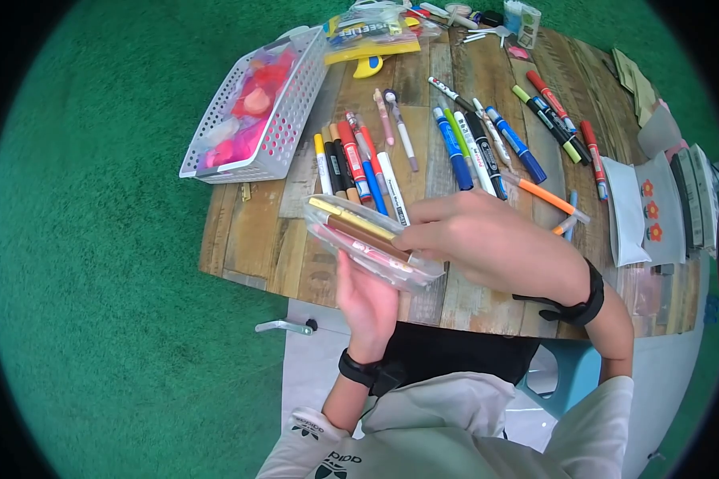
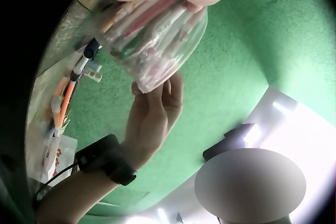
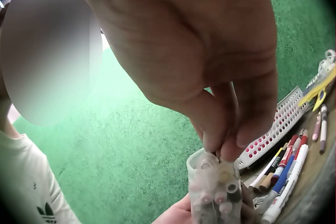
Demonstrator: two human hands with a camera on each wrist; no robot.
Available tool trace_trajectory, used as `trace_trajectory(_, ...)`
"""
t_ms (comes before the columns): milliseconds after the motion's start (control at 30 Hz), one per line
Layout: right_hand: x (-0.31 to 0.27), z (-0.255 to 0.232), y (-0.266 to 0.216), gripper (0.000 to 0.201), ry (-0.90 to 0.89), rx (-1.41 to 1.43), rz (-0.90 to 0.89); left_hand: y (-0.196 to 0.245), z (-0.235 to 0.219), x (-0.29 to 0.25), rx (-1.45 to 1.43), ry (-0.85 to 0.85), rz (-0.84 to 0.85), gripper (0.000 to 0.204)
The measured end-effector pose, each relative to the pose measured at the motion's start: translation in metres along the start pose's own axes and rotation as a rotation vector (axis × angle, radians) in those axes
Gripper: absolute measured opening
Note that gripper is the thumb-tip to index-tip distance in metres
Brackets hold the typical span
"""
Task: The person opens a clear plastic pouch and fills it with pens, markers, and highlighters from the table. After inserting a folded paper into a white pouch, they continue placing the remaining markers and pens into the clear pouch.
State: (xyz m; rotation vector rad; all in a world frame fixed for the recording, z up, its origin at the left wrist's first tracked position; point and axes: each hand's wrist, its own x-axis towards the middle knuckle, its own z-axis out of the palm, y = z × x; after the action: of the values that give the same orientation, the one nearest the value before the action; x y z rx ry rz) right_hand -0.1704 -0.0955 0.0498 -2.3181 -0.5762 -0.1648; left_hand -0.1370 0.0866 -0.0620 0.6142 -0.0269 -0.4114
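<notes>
Right hand [image 3: 194, 40] is nearest the right wrist camera. Its fingers are bent downward, with the thumb and fingertips pinching at the open end of the clear case [image 1: 359, 254]; whether a pen is also within the pinch cannot be determined. Left hand [image 1: 367, 307] grips the case from below, thumb on the near side. The case is tilted above the near table edge, between the hands, and contains a yellow pen [image 1: 339, 213], a brown pen [image 1: 359, 235] and a pink pen [image 1: 367, 249].

Directly beyond the left hand and case is a marker row [image 1: 351, 164]. Ahead and to the left of the left hand is a white perforated basket [image 1: 291, 132] holding pink and red items. Directly beyond the right hand is a second marker group [image 1: 479, 144]. An orange pen [image 1: 545, 195] lies just beyond the right forearm. To the right of the right hand is a flower-decorated pouch [image 1: 665, 215]. Both wrists carry black straps [image 1: 593, 297].
</notes>
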Motion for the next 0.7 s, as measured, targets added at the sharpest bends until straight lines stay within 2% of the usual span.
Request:
trace_trajectory(233,0.004,0.005,0.006,0.016,0.001,0.131,-0.052,0.001,-0.003,-0.001,-0.004,-0.011,0.004,0.051)
trace_trajectory(367,0.005,0.006,0.010,0.016,-0.015,0.175,-0.019,0.001,-0.001,-0.001,0.011,-0.004,0.007,0.051)
trace_trajectory(467,0.003,0.012,0.013,0.024,-0.004,0.208,0.010,0.001,0.000,-0.001,0.030,-0.011,0.008,0.052)
trace_trajectory(567,0.003,0.014,0.013,0.035,0.078,0.196,0.077,0.002,0.001,-0.001,0.035,-0.006,0.004,0.052)
trace_trajectory(633,0.006,0.003,0.010,0.041,-0.152,0.319,0.297,0.002,0.000,-0.001,0.009,0.013,-0.026,0.052)
trace_trajectory(667,0.007,0.001,0.011,0.041,-0.152,0.319,0.296,0.002,-0.001,-0.001,0.009,0.013,-0.025,0.052)
trace_trajectory(700,0.008,0.000,0.012,0.040,-0.230,0.433,0.368,0.001,-0.001,-0.001,0.008,0.018,-0.029,0.053)
